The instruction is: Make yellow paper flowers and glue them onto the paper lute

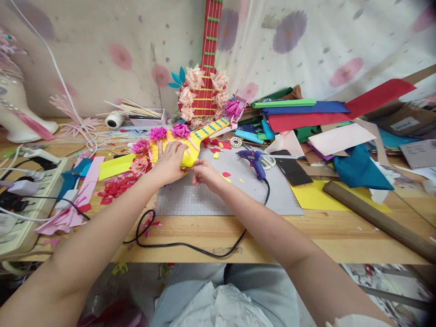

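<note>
A yellow paper guitar (195,144) lies on the grey cutting mat (238,195), its neck pointing up to the right, with pink and magenta paper flowers (157,133) around its body. My left hand (170,162) rests flat on the guitar's body, fingers stretched out over it. My right hand (203,175) sits just right of it at the body's lower edge, fingers pinched together on the yellow edge.
A blue glue gun (254,160) lies on the mat with its black cord (190,245) looping to the table's front edge. A red paper guitar (206,86) leans on the wall. Coloured paper sheets (306,116), a phone (293,170), a cardboard tube (378,220) and a power strip (23,204) surround.
</note>
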The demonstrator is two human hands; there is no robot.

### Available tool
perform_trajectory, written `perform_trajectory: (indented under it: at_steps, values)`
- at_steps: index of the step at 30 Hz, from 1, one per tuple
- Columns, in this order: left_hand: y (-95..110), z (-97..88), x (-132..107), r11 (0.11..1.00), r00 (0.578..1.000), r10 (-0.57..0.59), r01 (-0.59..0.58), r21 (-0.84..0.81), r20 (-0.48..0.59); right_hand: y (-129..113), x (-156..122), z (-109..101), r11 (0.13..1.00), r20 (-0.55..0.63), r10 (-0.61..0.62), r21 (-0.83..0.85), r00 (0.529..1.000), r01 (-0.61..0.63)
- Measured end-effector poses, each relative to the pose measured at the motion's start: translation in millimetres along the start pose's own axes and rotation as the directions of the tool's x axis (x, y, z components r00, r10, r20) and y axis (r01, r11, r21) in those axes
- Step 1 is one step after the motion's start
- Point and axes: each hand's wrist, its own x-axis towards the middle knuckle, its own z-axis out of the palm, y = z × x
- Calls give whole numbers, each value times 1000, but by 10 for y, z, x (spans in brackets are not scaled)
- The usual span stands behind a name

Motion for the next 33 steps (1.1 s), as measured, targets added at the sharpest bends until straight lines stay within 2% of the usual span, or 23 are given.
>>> perform_trajectory:
  at_steps: [7,12,24,33]
  values:
    - [8,1,22,1000,1000,0,0,-9,11,-45,-42,-106,1000,23,25,-1,999,-25]
    - [7,-21,40,1000,1000,0,0,8,6,-45,-30,-203,998,39,-21,68,999,18]
    - [13,22,43,998,997,-60,61,27,-41,-30,19,-218,994,33,-20,112,999,16]
    - [46,57,25,998,998,-17,21,58,-55,-36,31,-227,995,-27,-5,95,1000,7]
